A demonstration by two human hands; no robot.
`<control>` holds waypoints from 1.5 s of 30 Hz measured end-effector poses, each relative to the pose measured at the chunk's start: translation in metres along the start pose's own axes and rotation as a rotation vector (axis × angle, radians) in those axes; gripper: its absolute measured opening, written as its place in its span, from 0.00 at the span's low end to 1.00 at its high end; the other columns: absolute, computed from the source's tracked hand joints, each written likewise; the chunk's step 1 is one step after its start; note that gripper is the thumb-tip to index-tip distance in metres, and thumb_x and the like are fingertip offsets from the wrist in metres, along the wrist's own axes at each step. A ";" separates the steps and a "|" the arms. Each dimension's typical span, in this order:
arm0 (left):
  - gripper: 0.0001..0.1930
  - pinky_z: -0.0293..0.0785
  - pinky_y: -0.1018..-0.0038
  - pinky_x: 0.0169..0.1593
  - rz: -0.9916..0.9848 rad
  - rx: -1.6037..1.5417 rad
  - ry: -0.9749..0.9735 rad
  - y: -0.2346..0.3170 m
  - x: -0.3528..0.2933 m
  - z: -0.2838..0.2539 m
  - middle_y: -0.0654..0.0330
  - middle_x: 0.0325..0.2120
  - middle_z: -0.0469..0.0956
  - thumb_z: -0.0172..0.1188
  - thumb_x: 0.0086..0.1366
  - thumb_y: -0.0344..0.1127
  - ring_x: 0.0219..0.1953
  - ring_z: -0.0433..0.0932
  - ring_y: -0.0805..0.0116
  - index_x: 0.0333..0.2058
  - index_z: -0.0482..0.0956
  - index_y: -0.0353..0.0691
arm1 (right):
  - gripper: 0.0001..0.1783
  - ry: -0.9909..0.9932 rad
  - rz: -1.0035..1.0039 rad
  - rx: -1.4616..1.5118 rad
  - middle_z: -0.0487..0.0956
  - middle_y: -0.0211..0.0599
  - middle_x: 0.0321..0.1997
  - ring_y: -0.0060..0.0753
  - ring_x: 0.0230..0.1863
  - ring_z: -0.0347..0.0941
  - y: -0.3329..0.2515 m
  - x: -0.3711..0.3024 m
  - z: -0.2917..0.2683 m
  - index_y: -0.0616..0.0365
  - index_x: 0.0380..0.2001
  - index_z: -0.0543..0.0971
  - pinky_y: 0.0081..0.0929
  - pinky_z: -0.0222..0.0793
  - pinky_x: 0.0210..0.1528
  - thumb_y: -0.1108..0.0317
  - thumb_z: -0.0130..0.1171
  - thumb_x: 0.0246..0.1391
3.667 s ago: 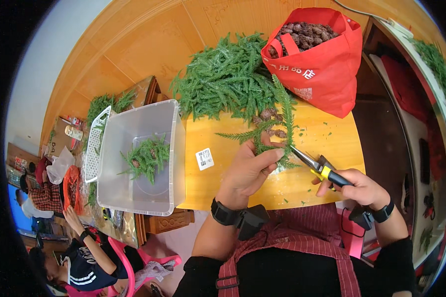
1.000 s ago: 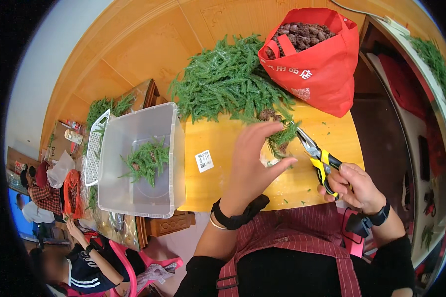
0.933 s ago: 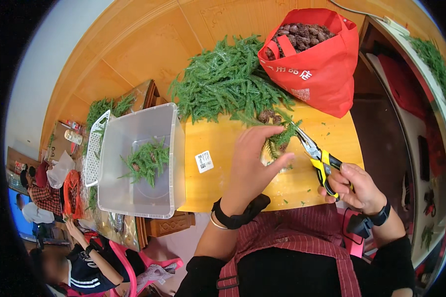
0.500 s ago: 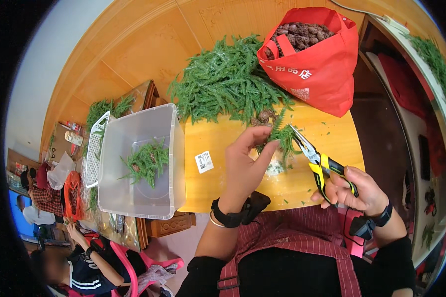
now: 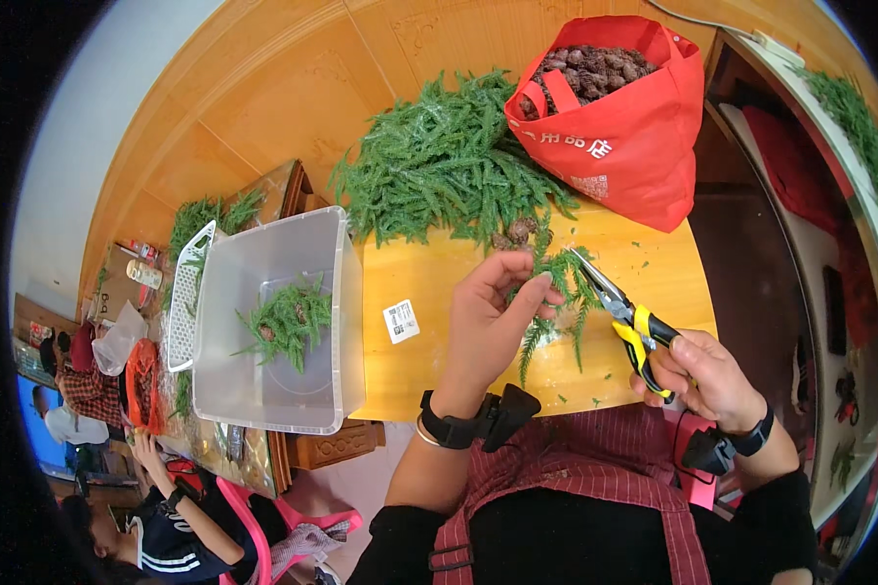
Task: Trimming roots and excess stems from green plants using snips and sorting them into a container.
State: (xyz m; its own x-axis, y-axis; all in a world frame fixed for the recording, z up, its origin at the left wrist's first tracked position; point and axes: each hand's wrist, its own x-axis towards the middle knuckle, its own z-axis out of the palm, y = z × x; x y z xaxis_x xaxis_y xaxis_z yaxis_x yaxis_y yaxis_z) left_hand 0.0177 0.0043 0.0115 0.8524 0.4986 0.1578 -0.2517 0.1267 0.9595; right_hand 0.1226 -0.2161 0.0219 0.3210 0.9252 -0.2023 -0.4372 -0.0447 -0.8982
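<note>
My left hand [image 5: 498, 317] is closed around green artificial pine sprigs [image 5: 568, 276], pinched between thumb and fingers above the wooden table. Some sprig tips hang down below the fingers. In my right hand [image 5: 709, 382] are long-nose pliers [image 5: 636, 330] with black and yellow handles. Their jaws point up and left, close beside the greenery. Brown pine cones [image 5: 519, 232] show just beyond my left fingertips; whether they are joined to the sprigs I cannot tell. A large heap of green pine sprigs [image 5: 439, 161] covers the far side of the table.
A red bag [image 5: 619, 156] full of pine cones stands at the back right. Left of the table is a clear plastic bin [image 5: 346, 341] containing a sprig bundle with cones [image 5: 288, 327]. A white label [image 5: 400, 320] lies on the tabletop [image 5: 410, 375]. Another person [image 5: 171, 526] sits at lower left.
The sprigs in my left hand have turned and now spread lower, past the fingers. My right hand has shifted the pliers slightly, and their handles sit differently in the palm.
</note>
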 end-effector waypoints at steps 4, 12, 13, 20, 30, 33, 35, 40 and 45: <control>0.09 0.76 0.78 0.31 -0.017 -0.009 -0.011 -0.002 0.001 -0.002 0.55 0.31 0.75 0.53 0.59 0.23 0.29 0.78 0.68 0.39 0.69 0.30 | 0.23 0.040 0.074 0.104 0.63 0.35 0.16 0.44 0.35 0.72 0.000 0.000 0.001 0.54 0.17 0.61 0.33 0.68 0.31 0.49 0.42 0.59; 0.09 0.76 0.79 0.29 -0.077 -0.054 -0.006 0.005 0.001 0.001 0.57 0.33 0.72 0.52 0.58 0.22 0.28 0.78 0.67 0.38 0.66 0.32 | 0.22 0.000 0.151 0.324 0.69 0.40 0.19 0.49 0.41 0.73 0.000 -0.003 -0.005 0.55 0.20 0.64 0.34 0.70 0.36 0.52 0.37 0.61; 0.08 0.75 0.80 0.28 -0.087 -0.048 -0.004 0.005 0.001 0.001 0.57 0.32 0.72 0.52 0.58 0.22 0.28 0.78 0.67 0.37 0.66 0.33 | 0.22 -0.007 0.153 0.320 0.69 0.40 0.19 0.50 0.42 0.72 -0.001 -0.003 -0.005 0.55 0.20 0.64 0.34 0.70 0.37 0.52 0.37 0.61; 0.06 0.74 0.82 0.25 -0.078 0.009 0.035 0.006 0.002 0.002 0.59 0.26 0.74 0.54 0.59 0.24 0.26 0.78 0.73 0.34 0.66 0.33 | 0.23 -0.042 0.136 0.257 0.70 0.41 0.20 0.51 0.44 0.72 0.001 -0.002 -0.003 0.55 0.20 0.65 0.35 0.72 0.40 0.50 0.37 0.61; 0.07 0.74 0.81 0.24 -0.106 -0.004 0.036 -0.002 0.003 -0.004 0.56 0.28 0.75 0.54 0.57 0.23 0.24 0.78 0.69 0.36 0.70 0.31 | 0.23 -0.034 0.140 0.131 0.72 0.44 0.22 0.49 0.45 0.72 -0.001 -0.004 -0.004 0.55 0.21 0.65 0.27 0.70 0.40 0.49 0.37 0.61; 0.08 0.75 0.81 0.26 -0.110 -0.060 0.012 -0.004 0.005 -0.005 0.56 0.29 0.75 0.54 0.57 0.22 0.25 0.78 0.68 0.37 0.71 0.30 | 0.23 -0.045 0.126 0.141 0.73 0.44 0.22 0.48 0.44 0.73 -0.004 -0.005 -0.003 0.55 0.21 0.64 0.25 0.69 0.39 0.49 0.37 0.61; 0.07 0.75 0.81 0.25 -0.126 -0.082 0.006 -0.003 0.006 -0.004 0.56 0.28 0.75 0.54 0.58 0.23 0.25 0.79 0.67 0.36 0.71 0.31 | 0.23 -0.042 0.126 0.153 0.73 0.44 0.22 0.47 0.44 0.73 -0.003 -0.005 -0.004 0.55 0.21 0.64 0.25 0.68 0.40 0.49 0.36 0.61; 0.07 0.74 0.82 0.24 -0.151 -0.092 0.001 -0.004 0.008 -0.006 0.57 0.28 0.75 0.54 0.58 0.24 0.24 0.78 0.68 0.36 0.71 0.32 | 0.23 -0.040 0.128 0.150 0.73 0.45 0.22 0.48 0.44 0.73 -0.005 -0.004 -0.003 0.55 0.21 0.65 0.29 0.68 0.44 0.49 0.36 0.61; 0.06 0.73 0.83 0.24 -0.162 -0.069 -0.009 -0.004 0.008 -0.007 0.58 0.27 0.75 0.54 0.58 0.24 0.24 0.78 0.70 0.36 0.71 0.33 | 0.24 -0.043 0.129 0.164 0.73 0.45 0.22 0.48 0.44 0.73 -0.002 -0.005 -0.004 0.57 0.22 0.66 0.31 0.68 0.44 0.49 0.36 0.61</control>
State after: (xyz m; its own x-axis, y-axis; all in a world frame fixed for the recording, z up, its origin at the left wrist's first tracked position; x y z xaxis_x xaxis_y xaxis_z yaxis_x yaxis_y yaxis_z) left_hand 0.0223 0.0141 0.0068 0.8885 0.4588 0.0049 -0.1415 0.2639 0.9541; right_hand 0.1255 -0.2226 0.0232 0.2191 0.9312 -0.2915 -0.6042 -0.1051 -0.7899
